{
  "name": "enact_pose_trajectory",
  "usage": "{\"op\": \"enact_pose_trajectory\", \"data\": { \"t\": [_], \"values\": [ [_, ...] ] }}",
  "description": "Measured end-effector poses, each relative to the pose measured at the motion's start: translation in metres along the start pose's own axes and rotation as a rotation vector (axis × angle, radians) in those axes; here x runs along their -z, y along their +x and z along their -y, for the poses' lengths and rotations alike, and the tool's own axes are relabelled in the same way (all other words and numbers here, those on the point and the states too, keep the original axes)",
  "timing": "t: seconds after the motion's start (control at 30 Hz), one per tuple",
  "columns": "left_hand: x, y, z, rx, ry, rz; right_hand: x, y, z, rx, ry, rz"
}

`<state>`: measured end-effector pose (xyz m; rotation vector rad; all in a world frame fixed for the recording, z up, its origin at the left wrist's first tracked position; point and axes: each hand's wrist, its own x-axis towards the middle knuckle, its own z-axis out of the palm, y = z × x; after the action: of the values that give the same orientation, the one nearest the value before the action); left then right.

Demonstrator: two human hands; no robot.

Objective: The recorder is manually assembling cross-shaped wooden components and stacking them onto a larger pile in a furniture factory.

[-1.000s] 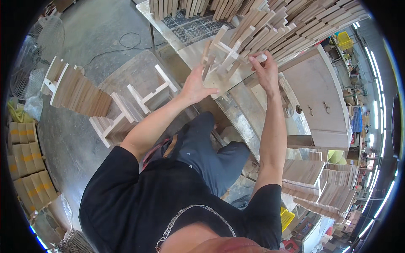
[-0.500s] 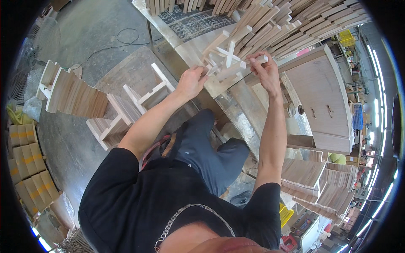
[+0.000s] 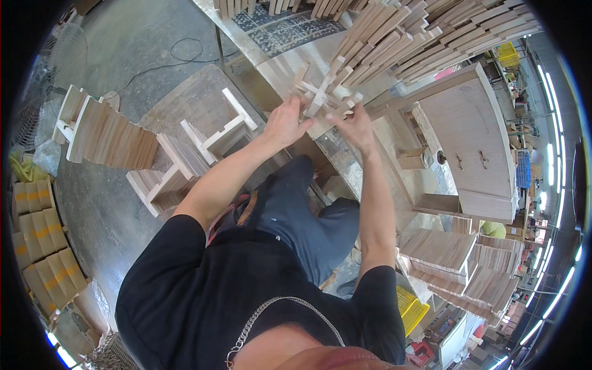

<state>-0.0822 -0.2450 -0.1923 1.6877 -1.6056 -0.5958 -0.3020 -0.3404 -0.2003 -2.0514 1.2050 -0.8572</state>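
A small frame of crossed pale wooden slats [image 3: 320, 95] lies at the near edge of the workbench [image 3: 277, 65]. My left hand [image 3: 285, 121] grips its left side, fingers closed around a slat. My right hand [image 3: 353, 123] holds its right side, fingers on a short slat. Both forearms reach up from the lower edge over my dark trousers. Behind the frame lies a heap of long wooden slats [image 3: 394, 43].
To my left, on a low round board, stand wooden frames [image 3: 213, 139] and a stack of slatted panels [image 3: 105, 132]. A wooden cabinet panel [image 3: 472, 142] lies to the right, with more stacked wood [image 3: 459, 262] below it. Cardboard boxes [image 3: 40, 246] line the left floor.
The slat frame has come down and toward me along the bench edge. My hands have drawn closer together on it, the right one lowering from the raised slats.
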Motion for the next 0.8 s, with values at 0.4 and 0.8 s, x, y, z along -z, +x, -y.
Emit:
{"op": "enact_pose_trajectory", "data": {
  "t": [0.4,0.8],
  "values": [
    [-0.023,0.018,0.007,0.037,-0.025,-0.211,-0.031,-0.003,0.014,-0.169,-0.174,-0.158],
    [0.111,-0.101,-0.018,-0.167,0.303,-0.221,0.017,-0.119,0.088,-0.078,-0.172,-0.166]
  ]
}}
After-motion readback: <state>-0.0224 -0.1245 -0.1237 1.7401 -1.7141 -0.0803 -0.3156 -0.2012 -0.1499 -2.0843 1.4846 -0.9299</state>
